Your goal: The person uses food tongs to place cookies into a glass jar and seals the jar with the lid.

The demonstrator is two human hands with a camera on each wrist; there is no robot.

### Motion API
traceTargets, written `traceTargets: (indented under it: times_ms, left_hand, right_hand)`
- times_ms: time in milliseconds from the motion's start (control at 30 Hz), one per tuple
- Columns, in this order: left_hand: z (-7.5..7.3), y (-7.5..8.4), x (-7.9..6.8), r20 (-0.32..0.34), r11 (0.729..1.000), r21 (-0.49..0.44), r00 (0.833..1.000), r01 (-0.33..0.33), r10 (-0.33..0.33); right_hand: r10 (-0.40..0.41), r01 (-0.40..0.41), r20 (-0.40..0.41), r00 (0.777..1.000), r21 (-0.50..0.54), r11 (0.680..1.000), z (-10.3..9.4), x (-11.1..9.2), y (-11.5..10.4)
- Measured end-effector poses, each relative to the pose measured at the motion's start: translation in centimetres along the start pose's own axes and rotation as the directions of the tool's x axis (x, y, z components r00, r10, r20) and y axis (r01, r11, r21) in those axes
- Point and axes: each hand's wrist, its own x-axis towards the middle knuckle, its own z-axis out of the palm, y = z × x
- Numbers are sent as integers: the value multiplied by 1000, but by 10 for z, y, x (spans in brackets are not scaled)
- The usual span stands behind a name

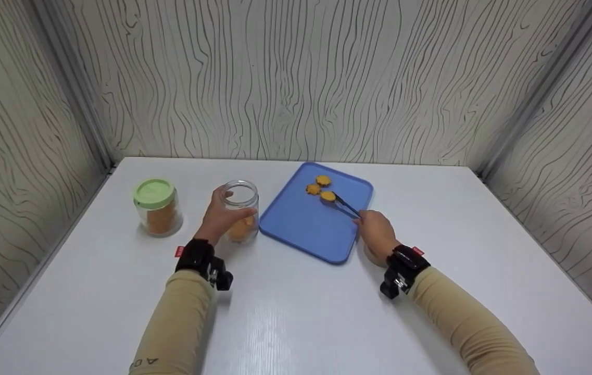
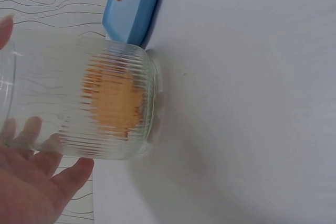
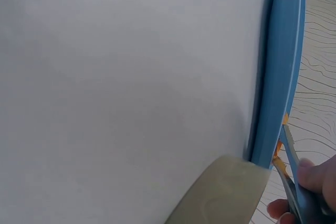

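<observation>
My left hand (image 1: 221, 216) grips an open clear glass jar (image 1: 241, 211), the thumb on its near side and fingers behind. Orange-yellow cookies (image 2: 115, 100) lie in the bottom of the jar. With my right hand (image 1: 377, 234) I hold a pair of tongs (image 1: 348, 206), which reach over the blue tray (image 1: 306, 232). A flower-shaped cookie (image 1: 328, 197) is at the tips of the tongs. Just beyond it, two more cookies (image 1: 318, 185) lie on the tray.
A second glass jar (image 1: 160, 219) with a light green lid (image 1: 155, 192) stands on the left, brown-orange contents inside. A pale, rounded object (image 3: 226, 192) sits beside the tray under my right wrist. Patterned panels (image 1: 296, 78) enclose the white table (image 1: 296, 312) at the back and sides.
</observation>
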Motion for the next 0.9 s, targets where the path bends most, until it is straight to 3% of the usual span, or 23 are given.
traceTargets:
  times_ms: [400, 900]
  left_hand:
    - [-2, -3, 0, 10, 999, -18, 999, -41, 41]
    - [-1, -1, -2, 4, 1000, -1, 1000, -29, 29]
  right_hand:
    - [-65, 66, -48, 997, 38, 997, -7, -12, 10]
    - [-67, 70, -63, 996, 59, 996, -17, -22, 9]
